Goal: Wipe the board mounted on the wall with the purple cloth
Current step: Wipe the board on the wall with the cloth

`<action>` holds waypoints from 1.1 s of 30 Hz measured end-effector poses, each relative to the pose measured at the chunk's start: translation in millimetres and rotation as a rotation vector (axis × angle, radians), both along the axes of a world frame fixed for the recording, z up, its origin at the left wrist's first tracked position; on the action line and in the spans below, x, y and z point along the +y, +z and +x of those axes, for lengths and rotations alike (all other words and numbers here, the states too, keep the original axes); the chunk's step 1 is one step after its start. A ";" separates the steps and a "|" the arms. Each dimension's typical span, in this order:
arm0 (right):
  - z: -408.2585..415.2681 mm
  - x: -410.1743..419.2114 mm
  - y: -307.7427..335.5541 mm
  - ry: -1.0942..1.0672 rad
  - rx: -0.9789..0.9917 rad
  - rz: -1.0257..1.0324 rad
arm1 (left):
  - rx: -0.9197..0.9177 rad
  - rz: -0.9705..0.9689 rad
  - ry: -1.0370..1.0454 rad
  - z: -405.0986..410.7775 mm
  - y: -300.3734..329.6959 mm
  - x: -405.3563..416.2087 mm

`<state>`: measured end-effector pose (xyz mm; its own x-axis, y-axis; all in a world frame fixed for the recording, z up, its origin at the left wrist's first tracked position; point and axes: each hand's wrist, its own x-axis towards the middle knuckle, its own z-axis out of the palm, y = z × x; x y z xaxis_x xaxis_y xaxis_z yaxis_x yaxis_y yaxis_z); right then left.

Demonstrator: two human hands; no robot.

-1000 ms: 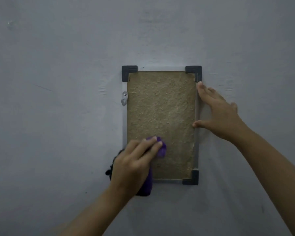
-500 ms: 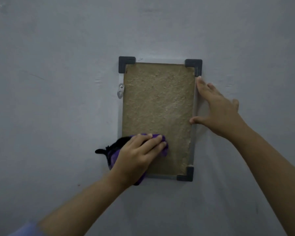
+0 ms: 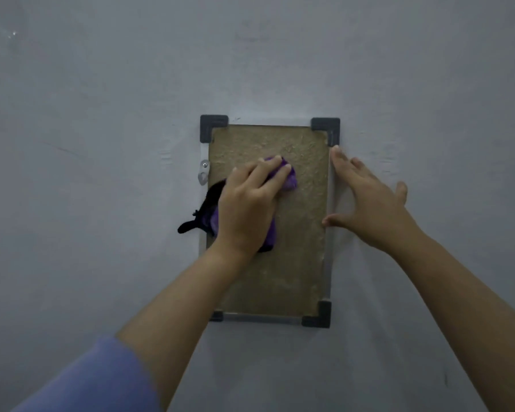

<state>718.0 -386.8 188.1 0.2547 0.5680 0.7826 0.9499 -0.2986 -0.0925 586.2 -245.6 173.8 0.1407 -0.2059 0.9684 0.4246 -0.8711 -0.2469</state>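
Observation:
A tall brown cork-like board (image 3: 298,263) with a silver frame and dark corner caps hangs on the grey wall. My left hand (image 3: 249,206) presses the purple cloth (image 3: 289,178) flat against the board's upper left part, fingers straight over it. The cloth's purple and black folds stick out left of and below the hand. My right hand (image 3: 369,200) lies flat against the wall and the board's right frame edge, fingers spread, thumb touching the frame.
A small metal hanger with a screw (image 3: 204,172) sits on the board's left frame, just above the cloth's black end. Bare grey wall (image 3: 101,144) surrounds the board on all sides.
My left hand has slid the cloth upward, from the board's lower left corner to its upper left part. My right hand has stayed on the right frame edge.

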 end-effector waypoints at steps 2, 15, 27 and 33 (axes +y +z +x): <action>-1.6 -0.3 1.2 -0.014 -0.016 -0.013 | 0.008 0.030 0.003 5.3 -20.1 1.1; 1.6 -3.5 0.9 0.037 0.033 -0.024 | 0.290 0.274 0.072 -37.5 -3.3 -2.7; 1.6 -7.5 -0.6 0.014 -0.027 -0.047 | 0.233 0.167 -0.019 5.3 -60.9 -7.2; 2.1 -9.0 -1.6 0.024 -0.028 -0.047 | 0.459 0.260 -0.004 -10.4 -103.7 -8.7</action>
